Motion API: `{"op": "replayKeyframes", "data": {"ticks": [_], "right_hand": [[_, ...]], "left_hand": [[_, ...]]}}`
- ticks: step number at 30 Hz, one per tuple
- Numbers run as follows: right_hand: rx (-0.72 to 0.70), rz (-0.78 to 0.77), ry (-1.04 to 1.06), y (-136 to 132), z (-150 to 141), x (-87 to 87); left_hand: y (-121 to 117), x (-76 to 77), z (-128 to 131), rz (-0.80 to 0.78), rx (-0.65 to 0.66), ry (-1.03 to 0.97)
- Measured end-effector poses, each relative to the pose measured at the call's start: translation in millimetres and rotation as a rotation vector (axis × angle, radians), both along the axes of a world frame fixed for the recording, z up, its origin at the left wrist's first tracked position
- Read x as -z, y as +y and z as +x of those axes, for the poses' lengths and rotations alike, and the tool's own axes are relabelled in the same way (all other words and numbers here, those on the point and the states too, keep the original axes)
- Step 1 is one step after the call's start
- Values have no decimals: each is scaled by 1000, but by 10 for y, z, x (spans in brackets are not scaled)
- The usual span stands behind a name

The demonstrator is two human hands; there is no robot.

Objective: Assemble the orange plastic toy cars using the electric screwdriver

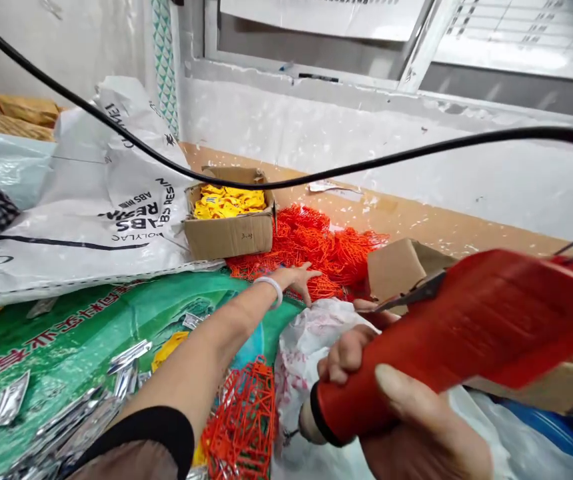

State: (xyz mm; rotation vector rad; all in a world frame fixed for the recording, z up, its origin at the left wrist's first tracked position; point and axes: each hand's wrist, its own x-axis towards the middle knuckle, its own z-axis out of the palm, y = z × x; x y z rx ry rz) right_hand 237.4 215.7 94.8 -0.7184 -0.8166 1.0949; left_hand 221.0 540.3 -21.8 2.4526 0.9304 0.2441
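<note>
Below a window [311,50] set in a paint-flecked white wall [286,127], we stretch our left hand [300,280] over a tangled heap of orange-red plastic frames [336,247]. Its grip is open and holds nothing, fingers spread at the near edge of the heap; whether they touch the frames we cannot tell. On that wrist we wear a pale band [277,291], and farther up the arm a black cuff [166,423].

Our right hand [431,427] has its grip closed around the barrel of a red power tool [466,327], which tilts with its pale nose and thin metal bit [291,437] pointing down to the left. The tool is above a crumpled white plastic bag [316,340], with a second batch of orange-red frames [246,420] lying just left of the bag.

Beyond our left arm, a cardboard box [229,239] filled with yellow pieces [229,202] stands beside the heap. Next to it leans a large white sack [91,173] printed "ABS RESIN." Silver packets [11,400] are scattered across green printed sheeting [81,327] in front of us. An open carton [391,270] sits right of the heap, partly hidden behind the tool, while a black cable [286,185] sags across the whole scene.
</note>
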Motion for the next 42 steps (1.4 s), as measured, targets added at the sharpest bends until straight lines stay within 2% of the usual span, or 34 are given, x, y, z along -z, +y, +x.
{"op": "replayKeyframes", "data": {"ticks": [4, 8, 11, 15, 18, 20, 23, 26, 28, 31, 37, 42], "right_hand": [[-12, -77, -21, 66, -92, 102], [-64, -153, 0, -63, -203, 197], [-87, -145, -24, -204, -186, 222], [-44, -76, -62, -408, -87, 243], [-14, -44, -95, -587, -45, 269], [2, -49, -111, -733, -51, 281], [48, -66, -133, -989, -87, 287], [95, -93, -190, -1231, -123, 287], [133, -115, -225, -1348, -139, 289], [194, -126, -240, -1436, -153, 297], [338, -106, -256, -1465, -116, 362], [398, -106, -351, -1548, 34, 439]], "left_hand": [[-71, 121, -241, 66, 28, -93], [-283, 128, -421, 138, 26, -134], [-431, 6, -561, 180, 13, -129], [-729, -347, -917, 241, -52, -119], [-1157, -643, -1282, 283, -79, -108], [-1558, -759, -1521, 287, -67, -92], [-2243, -746, -1812, 247, -54, -52], [-2841, -594, -1985, 187, -102, -5], [-3111, -496, -2031, 171, -141, 14], [-3325, -423, -2003, 193, -172, 19], [-3547, -413, -1781, 299, -203, -36], [-3654, -424, -1653, 354, -227, -123]]}}
